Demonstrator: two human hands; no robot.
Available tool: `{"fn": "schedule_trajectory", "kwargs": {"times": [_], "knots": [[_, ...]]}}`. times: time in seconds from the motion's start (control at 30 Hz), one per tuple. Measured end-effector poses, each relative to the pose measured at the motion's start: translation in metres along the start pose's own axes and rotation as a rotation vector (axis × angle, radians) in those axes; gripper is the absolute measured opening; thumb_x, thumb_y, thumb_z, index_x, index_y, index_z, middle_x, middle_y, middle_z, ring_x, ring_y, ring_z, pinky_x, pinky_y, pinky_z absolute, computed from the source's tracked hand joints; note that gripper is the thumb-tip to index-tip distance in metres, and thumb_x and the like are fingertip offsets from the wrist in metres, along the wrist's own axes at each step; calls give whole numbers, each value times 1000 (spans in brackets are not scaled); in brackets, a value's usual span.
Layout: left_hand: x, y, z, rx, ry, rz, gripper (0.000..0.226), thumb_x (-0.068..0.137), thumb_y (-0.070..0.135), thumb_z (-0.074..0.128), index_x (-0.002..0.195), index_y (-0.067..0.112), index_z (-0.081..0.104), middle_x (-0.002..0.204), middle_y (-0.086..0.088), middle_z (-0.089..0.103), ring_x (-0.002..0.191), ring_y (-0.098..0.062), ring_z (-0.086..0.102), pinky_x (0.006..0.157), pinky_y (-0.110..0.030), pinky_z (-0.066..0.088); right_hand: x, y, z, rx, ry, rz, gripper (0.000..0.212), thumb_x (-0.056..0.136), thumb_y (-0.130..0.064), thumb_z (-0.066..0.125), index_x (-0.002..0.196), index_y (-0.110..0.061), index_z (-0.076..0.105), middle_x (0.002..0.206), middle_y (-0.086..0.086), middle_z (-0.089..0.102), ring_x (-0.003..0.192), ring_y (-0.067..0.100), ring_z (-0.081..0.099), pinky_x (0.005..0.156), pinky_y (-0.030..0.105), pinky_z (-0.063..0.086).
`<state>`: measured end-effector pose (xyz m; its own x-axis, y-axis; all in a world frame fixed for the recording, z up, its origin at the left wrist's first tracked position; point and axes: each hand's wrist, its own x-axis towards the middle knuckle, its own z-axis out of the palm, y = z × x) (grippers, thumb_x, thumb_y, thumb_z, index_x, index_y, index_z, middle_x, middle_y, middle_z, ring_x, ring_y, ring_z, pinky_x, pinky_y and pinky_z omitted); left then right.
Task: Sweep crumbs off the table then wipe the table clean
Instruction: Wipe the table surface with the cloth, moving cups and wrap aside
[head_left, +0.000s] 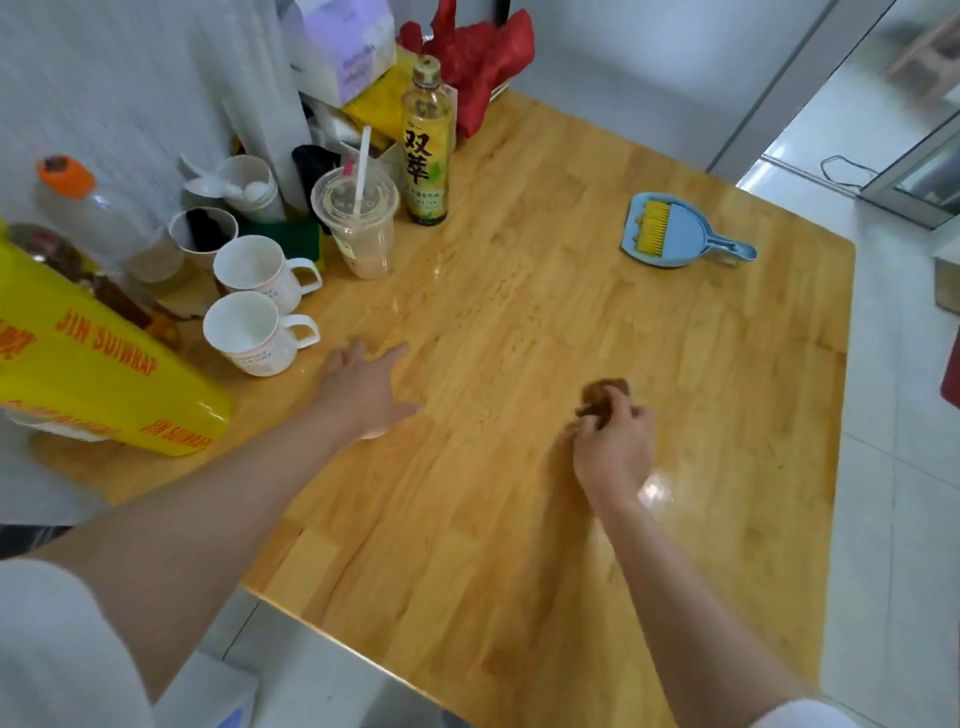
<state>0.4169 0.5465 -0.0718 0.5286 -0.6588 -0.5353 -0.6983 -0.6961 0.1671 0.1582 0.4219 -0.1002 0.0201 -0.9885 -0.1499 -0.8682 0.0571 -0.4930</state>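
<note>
My right hand (615, 447) grips a bunched brown cloth (605, 392) against the wooden table (519, 519), right of the middle. My left hand (366, 387) lies flat on the tabletop with straight fingers, just right of the two white mugs. A blue dustpan (680, 231) with a yellow-bristled brush (653, 228) lying in it sits at the far right of the table, well away from both hands. The frame is blurred, and I cannot make out any crumbs on the wood.
Clutter lines the left and back: two white mugs (254, 327), a plastic cup with a straw (358, 223), a tall tea bottle (427, 145), a yellow wrap box (88, 353), paper cups, a red bag (478, 57). White tiled floor lies beyond the right and near edges.
</note>
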Motion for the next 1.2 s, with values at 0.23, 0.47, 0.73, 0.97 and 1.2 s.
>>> {"fn": "schedule_trajectory", "kwargs": {"times": [0.23, 0.47, 0.73, 0.97, 1.2], "knots": [[11, 16, -3, 61, -33, -43, 96, 78, 70, 65, 154, 46, 12, 162, -15, 4, 145, -46, 10, 112, -60, 31, -12, 31, -2, -194, -543, -1094, 44, 82, -34, 52, 124, -44, 61, 117, -2, 59, 103, 20, 62, 84, 33, 52], [17, 25, -12, 85, -109, -63, 100, 73, 67, 73, 149, 35, 18, 149, -18, 19, 136, -49, 22, 101, -58, 45, 42, -11, 3, 179, -16, 27, 39, 85, -23, 51, 120, -36, 62, 116, -4, 57, 90, 24, 69, 83, 34, 55], [21, 28, -16, 102, -136, -72, 101, 73, 66, 75, 148, 31, 16, 146, -19, 20, 134, -49, 23, 97, -56, 48, 59, -9, -8, -95, -367, -786, 46, 81, -19, 56, 123, -33, 68, 116, -5, 61, 108, 21, 61, 90, 31, 50], [24, 32, -18, 94, -163, -88, 98, 74, 62, 76, 145, 30, 18, 145, -21, 18, 134, -50, 22, 96, -56, 49, 50, -57, 20, 17, -129, -371, 30, 86, -25, 45, 103, -40, 63, 102, -6, 66, 88, 15, 67, 67, 25, 52], [23, 30, -16, 94, -135, -78, 94, 73, 62, 76, 142, 30, 21, 141, -19, 21, 129, -46, 26, 94, -54, 49, 109, -39, -2, -197, -361, -607, 40, 93, -24, 59, 131, -35, 61, 125, -2, 55, 92, 12, 62, 83, 30, 53]]}}
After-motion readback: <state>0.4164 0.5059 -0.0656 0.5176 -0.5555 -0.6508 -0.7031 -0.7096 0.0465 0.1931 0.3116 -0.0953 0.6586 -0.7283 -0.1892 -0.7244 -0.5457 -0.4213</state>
